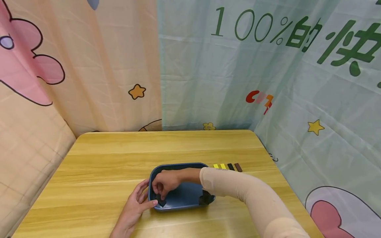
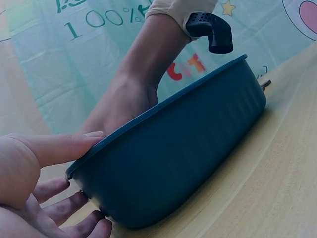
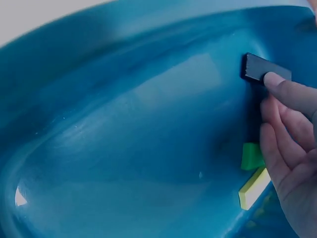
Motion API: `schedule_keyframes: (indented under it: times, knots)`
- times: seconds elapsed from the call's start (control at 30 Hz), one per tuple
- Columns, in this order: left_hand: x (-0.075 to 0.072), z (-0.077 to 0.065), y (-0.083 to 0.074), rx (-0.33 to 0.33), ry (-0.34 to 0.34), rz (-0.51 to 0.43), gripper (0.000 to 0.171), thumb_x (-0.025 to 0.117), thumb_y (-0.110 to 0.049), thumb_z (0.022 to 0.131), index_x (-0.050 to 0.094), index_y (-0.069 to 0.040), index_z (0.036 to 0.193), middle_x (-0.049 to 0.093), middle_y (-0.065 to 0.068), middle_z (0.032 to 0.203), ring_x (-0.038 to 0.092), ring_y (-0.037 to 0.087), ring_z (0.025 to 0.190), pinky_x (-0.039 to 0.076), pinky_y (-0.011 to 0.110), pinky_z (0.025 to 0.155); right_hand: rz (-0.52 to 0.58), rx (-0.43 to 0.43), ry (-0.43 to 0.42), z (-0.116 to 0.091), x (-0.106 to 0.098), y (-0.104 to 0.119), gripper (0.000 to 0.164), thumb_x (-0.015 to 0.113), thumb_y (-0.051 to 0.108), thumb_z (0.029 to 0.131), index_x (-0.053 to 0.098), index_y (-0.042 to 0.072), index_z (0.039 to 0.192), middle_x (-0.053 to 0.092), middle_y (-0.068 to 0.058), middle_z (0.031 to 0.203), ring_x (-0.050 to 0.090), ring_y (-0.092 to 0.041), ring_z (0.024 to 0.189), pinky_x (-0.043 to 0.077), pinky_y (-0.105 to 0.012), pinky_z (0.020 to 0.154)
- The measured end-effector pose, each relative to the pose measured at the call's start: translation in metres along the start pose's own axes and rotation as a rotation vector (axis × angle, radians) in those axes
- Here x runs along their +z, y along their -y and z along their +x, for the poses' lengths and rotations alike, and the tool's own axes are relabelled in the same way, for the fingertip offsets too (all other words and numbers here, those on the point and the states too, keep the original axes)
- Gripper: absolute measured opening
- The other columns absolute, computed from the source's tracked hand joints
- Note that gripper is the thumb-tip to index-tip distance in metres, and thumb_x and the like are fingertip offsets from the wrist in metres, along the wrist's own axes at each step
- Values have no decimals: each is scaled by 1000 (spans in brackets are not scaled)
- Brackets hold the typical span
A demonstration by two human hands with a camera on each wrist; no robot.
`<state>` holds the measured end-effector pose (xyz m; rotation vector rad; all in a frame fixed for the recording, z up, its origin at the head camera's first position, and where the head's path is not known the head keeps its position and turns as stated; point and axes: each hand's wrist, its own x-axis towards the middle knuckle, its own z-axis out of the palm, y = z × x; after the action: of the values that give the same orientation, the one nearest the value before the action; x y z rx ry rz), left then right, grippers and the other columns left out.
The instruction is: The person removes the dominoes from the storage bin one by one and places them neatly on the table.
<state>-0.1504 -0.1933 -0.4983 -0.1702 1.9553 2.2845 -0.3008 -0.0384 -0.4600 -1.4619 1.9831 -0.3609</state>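
A blue plastic basin (image 1: 186, 193) stands on the table. At its left end, my left hand (image 1: 135, 206) holds it, thumb along the rim and fingers against the outer wall. My right hand (image 1: 167, 182) reaches inside to the same end. Between thumb and fingers it pinches a flat black block (image 3: 265, 68), close to the basin's wall. Beside those fingers in the right wrist view lie a green block (image 3: 251, 156) and a yellow block (image 3: 253, 189), both partly hidden by the hand.
Behind the right forearm, a short row holds two yellow blocks (image 1: 223, 166), a black block (image 1: 230, 167) and a brown block (image 1: 238, 167) on the wooden table (image 1: 104, 165). A black camera mount (image 2: 210, 32) sits on the right wrist. Printed curtains (image 1: 193, 82) hang around the table.
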Motion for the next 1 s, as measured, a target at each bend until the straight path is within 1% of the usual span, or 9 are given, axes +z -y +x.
schedule_keyframes:
  times: [0.1, 0.2, 0.3, 0.4, 0.5, 0.63, 0.73, 0.87, 1.0]
  knots:
    - [1, 0, 0, 8, 3, -11, 83, 76, 5, 88, 32, -4, 158, 28, 21, 165, 32, 39, 148, 43, 23, 103, 37, 11, -6, -5, -2, -2, 18, 84, 7, 88, 68, 11, 95, 67, 9, 83, 62, 1, 77, 52, -14, 72]
    - [2, 0, 0, 14, -2, -20, 83, 77, 6, 88, 33, -4, 158, 29, 21, 164, 33, 39, 147, 44, 21, 100, 76, 14, -22, -12, -5, -4, 16, 80, 5, 90, 68, 12, 97, 66, 9, 84, 62, 1, 78, 52, -14, 73]
    - [3, 0, 0, 18, -5, -25, 83, 77, 7, 87, 34, -3, 157, 30, 21, 164, 33, 39, 147, 45, 23, 101, 112, 16, -47, -20, -8, -5, 16, 78, 3, 91, 67, 11, 98, 64, 9, 83, 60, 0, 76, 52, -15, 71]
    - [5, 1, 0, 21, -8, -29, 84, 78, 7, 86, 34, -2, 157, 30, 22, 164, 33, 40, 147, 45, 25, 102, 160, 23, -73, -30, -11, -7, 15, 76, 0, 91, 66, 7, 100, 62, 8, 81, 58, -3, 74, 51, -18, 69]
    - [5, 1, 0, 19, -11, -33, 84, 77, 8, 86, 34, -2, 157, 30, 22, 163, 33, 41, 147, 46, 25, 101, 181, 44, -118, -39, -14, -9, 14, 75, 0, 92, 66, 6, 101, 62, 7, 81, 59, -5, 75, 51, -19, 70]
    - [5, 0, 0, 9, -20, -28, 84, 78, 7, 86, 34, -2, 157, 31, 23, 163, 33, 42, 147, 47, 26, 100, 200, 68, -183, -52, -18, -9, 14, 74, 1, 93, 65, 9, 101, 61, 7, 84, 58, -6, 77, 52, -20, 72]
    - [4, -1, 1, 2, -26, -25, 85, 78, 7, 86, 33, -2, 157, 31, 23, 163, 33, 42, 148, 47, 29, 102, 227, 73, -215, -60, -19, -9, 15, 73, -1, 93, 65, 9, 100, 61, 5, 84, 56, -8, 77, 52, -20, 73]
    - [4, -2, 1, -6, -30, -24, 86, 78, 8, 86, 32, -2, 158, 30, 23, 163, 31, 42, 148, 45, 33, 106, 238, 89, -255, -70, -20, -13, 16, 74, 0, 92, 65, 10, 100, 61, 5, 85, 56, -7, 78, 52, -21, 74]
    - [3, -2, 1, -9, -35, -19, 87, 78, 9, 86, 32, -2, 158, 30, 23, 163, 31, 43, 148, 44, 37, 108, 219, 108, -295, -79, -19, -18, 15, 74, 2, 93, 65, 10, 100, 62, 6, 87, 57, -7, 79, 53, -21, 76]
